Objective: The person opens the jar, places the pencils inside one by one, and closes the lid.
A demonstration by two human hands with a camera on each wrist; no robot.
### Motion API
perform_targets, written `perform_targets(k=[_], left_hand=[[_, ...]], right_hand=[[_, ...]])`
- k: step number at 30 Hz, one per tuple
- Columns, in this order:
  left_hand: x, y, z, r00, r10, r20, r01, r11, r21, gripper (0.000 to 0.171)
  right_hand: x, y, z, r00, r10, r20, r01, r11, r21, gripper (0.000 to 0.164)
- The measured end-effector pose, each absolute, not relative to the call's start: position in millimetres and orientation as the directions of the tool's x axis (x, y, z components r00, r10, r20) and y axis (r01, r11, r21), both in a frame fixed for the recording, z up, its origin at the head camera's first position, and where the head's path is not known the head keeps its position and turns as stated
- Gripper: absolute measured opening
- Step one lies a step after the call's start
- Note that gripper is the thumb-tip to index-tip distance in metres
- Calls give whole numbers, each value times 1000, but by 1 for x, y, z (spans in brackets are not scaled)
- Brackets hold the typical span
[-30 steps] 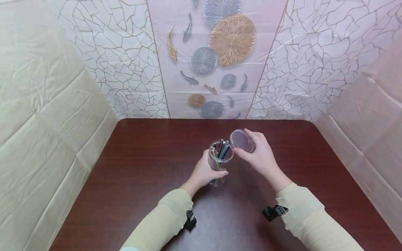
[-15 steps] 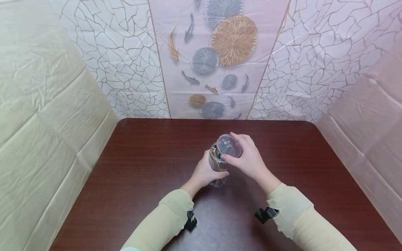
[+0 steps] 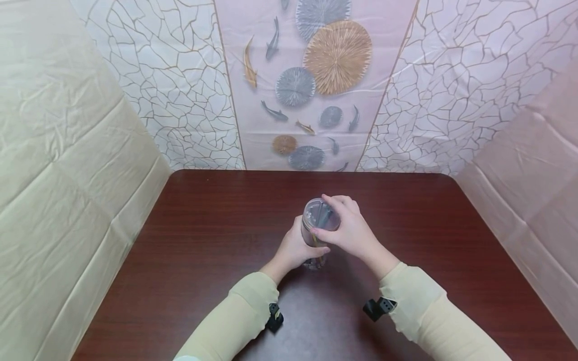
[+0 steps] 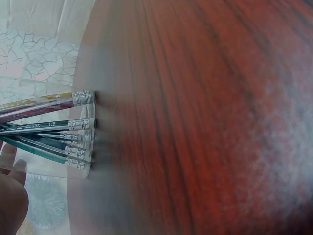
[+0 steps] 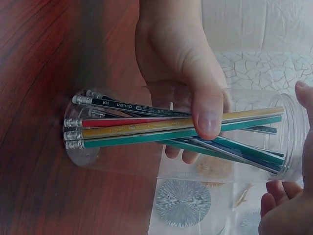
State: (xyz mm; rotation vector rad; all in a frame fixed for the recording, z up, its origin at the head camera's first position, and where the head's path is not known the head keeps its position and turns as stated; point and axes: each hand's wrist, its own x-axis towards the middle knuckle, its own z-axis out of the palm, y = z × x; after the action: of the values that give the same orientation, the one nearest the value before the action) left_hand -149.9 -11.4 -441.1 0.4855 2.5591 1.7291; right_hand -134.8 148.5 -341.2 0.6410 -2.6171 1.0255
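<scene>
A clear plastic jar [image 5: 146,169] stands upright on the table with several pencils [image 5: 166,122] inside, in yellow, red, green, black and blue. Their ferrule and eraser ends point down at the jar's bottom. Around the jar's side, my left hand [image 3: 293,246] grips it, thumb across the front. My right hand [image 3: 346,228] holds the clear round lid [image 3: 321,213] by its edge, thumb at the near side and fingers at the far side. The lid lies over the jar's mouth; whether it is screwed down I cannot tell.
The dark reddish-brown table [image 3: 217,215] extends around the jar. Behind it hangs a patterned cloth [image 3: 180,90], and pale cloth walls flank both sides. A small black camera [image 3: 379,308] is strapped at the right wrist, another [image 3: 274,317] at the left.
My right hand has moved left and slightly down with the lid, from beside the jar onto its mouth. The lid has gone from tilted to nearly flat. My left hand stays put.
</scene>
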Motion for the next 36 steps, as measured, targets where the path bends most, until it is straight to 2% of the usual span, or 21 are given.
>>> perform_targets(k=[7,20,27,36], left_hand=[[-150,-11,-442,-950,265,163,251,343,905,94],[-148,-16,-433,-942,311,129,229,311,922,93],[-144,-15,-429,-933,317,169,266,295,918,92],[-141,-18,-416,-910,397,122,275,354,894,91]], right_hand=[[-138,149,-339,-849,-363,383,-525,663,-534,79],[-144,160,-314,-815,-545,197,-567,682,-463,81],[-138,164,-309,-787,-575,222,-609,666,-430,81],[-133,173,-297,-761,-618,199,-635,647,-421,78]])
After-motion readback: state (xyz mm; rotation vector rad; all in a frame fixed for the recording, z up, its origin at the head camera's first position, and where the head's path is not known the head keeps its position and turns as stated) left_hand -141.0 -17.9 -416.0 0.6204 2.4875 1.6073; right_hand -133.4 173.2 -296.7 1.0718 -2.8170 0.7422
